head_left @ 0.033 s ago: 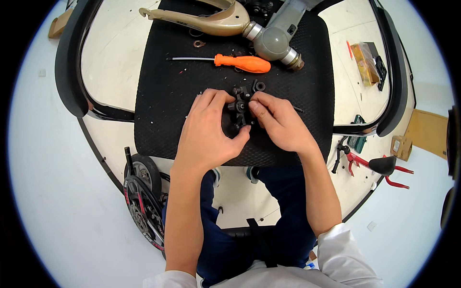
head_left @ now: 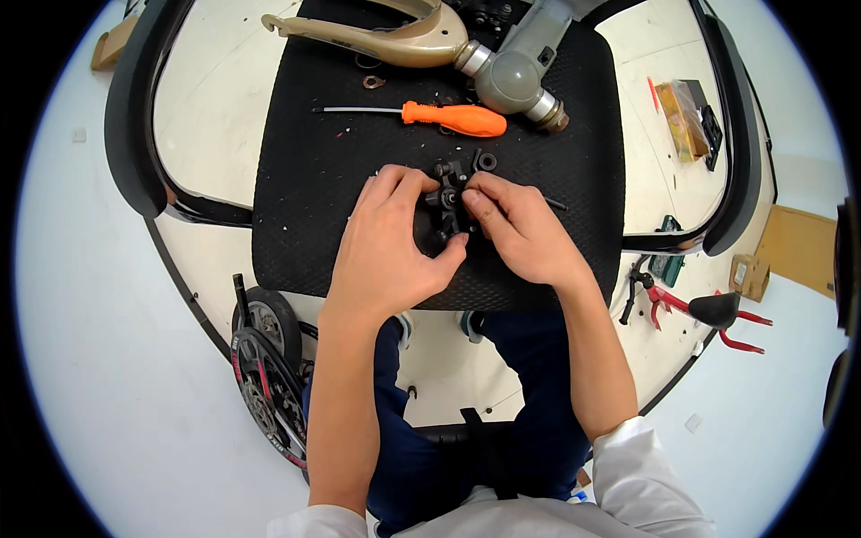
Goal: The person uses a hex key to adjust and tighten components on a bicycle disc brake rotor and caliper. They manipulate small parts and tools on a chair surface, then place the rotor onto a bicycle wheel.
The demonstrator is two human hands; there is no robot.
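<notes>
Partly covered by fingers of left hand and right hand: black part, fine details too small and dark to make out. Curled out of sight: outer fingers of right hand. Hidden behind same hand: near end of thin black rod. Cut off by top edge: tan fork, grey tube. Too small to identify: pale specks on seat. Mostly hidden under seat: shoes.
</notes>
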